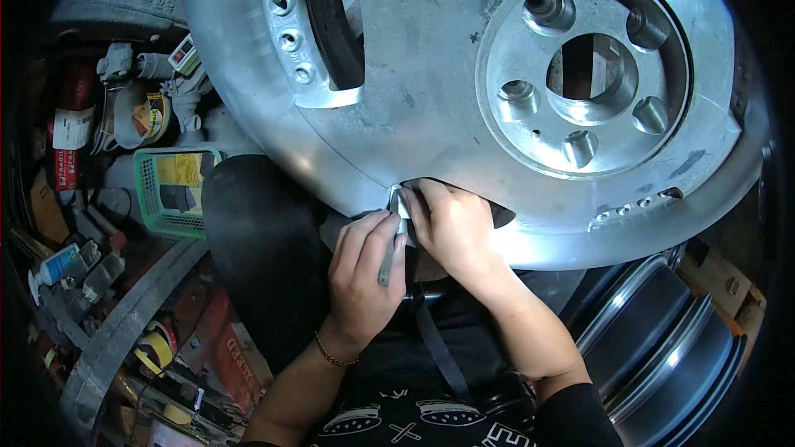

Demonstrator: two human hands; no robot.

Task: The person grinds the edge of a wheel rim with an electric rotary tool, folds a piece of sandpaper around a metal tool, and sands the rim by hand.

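A large bare-metal wheel [431,99] fills the upper middle, with a round hub recess holding several bolt holes. My left hand [364,265] is closed around a flat, narrow grey metal strip [386,265], which has a small hole at its lower end. The strip's upper end meets the edge of a cutout in the wheel's lower rim. At that same cutout, my right hand [455,228] is curled, its thumb beside a small pale piece [403,205] near the strip's top. Its other fingertips are hidden behind the wheel's edge, so what they grip cannot be seen.
A green plastic basket [139,199] stands at the left, beside clamps and a small bottle [54,265]. Below runs a curved metal bar [124,323] near a red box [236,364] and tape rolls [156,349]. Dark wheel rims [654,339] are stacked at the lower right.
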